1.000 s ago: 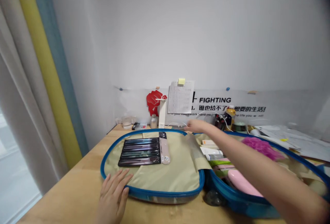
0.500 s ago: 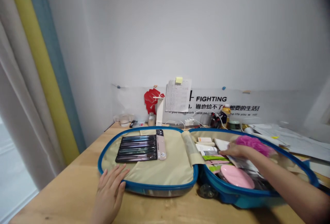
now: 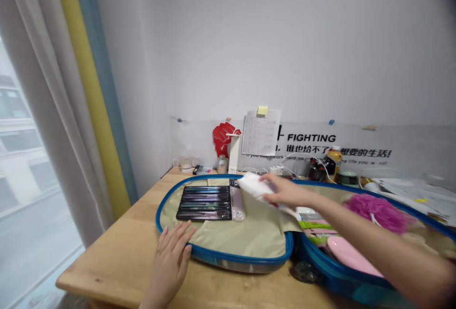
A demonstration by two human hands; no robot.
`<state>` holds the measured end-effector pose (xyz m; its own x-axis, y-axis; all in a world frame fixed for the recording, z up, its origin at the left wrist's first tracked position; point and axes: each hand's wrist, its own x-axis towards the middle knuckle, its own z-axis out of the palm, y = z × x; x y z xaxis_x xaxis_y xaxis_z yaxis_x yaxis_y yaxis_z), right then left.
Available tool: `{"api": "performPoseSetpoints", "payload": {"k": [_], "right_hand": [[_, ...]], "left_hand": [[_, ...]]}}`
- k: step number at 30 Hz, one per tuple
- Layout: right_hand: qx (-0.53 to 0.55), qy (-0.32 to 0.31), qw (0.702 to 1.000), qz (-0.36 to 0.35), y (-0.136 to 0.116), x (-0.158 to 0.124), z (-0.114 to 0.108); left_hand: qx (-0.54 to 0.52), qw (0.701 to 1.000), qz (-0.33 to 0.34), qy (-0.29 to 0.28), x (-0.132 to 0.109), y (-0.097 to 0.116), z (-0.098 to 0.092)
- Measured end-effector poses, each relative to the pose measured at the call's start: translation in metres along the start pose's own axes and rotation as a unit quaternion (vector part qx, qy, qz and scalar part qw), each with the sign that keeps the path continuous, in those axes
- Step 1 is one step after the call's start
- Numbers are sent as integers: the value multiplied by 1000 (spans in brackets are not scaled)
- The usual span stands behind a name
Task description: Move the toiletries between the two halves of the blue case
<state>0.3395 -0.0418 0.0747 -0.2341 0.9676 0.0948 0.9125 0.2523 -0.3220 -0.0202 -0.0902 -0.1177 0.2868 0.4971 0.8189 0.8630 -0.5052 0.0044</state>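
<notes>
An open suitcase (image 3: 228, 256) with blue edging and a beige lining lies flat on the table. My right hand (image 3: 285, 190) grips a white packet (image 3: 253, 186), blurred by motion, above the upper right of the left half. My left hand (image 3: 174, 247) rests with its fingers spread on the near left rim. In that half lies a pack of toothbrushes (image 3: 204, 203) in a black tray with a pink card. The right half holds green-and-pink packages (image 3: 315, 226), a pink oval case (image 3: 352, 254) and a purple bath puff (image 3: 377, 211), partly behind my forearm.
Along the wall stand a small jar (image 3: 222, 163), a white upright stand (image 3: 233, 154), a yellow-capped dark bottle (image 3: 334, 162) and cables. Papers (image 3: 420, 195) lie at the back right. A curtain (image 3: 53, 86) hangs beside the window at left.
My right hand has lifted the white packet out of the right half and carried it left over the other half. My left hand stays on the rim; the view has turned slightly left.
</notes>
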Motion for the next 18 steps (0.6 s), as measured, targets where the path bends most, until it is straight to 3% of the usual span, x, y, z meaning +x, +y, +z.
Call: {"api": "performPoseSetpoints", "payload": {"k": [4,7,13,18], "right_hand": [[11,-99,988,-118,-87,28,63],[14,-126,977,-170,-123,43,101],[54,-167,962,-210,-139,56,136],[92,-163,959,-214,-131,48,122]], "left_hand": [[3,1000,3,11,1,2,-4],[16,999,17,22,3,3,-7],[32,999,19,17,2,2,-4],[23,1000,7,1,-1,0,-3]]}}
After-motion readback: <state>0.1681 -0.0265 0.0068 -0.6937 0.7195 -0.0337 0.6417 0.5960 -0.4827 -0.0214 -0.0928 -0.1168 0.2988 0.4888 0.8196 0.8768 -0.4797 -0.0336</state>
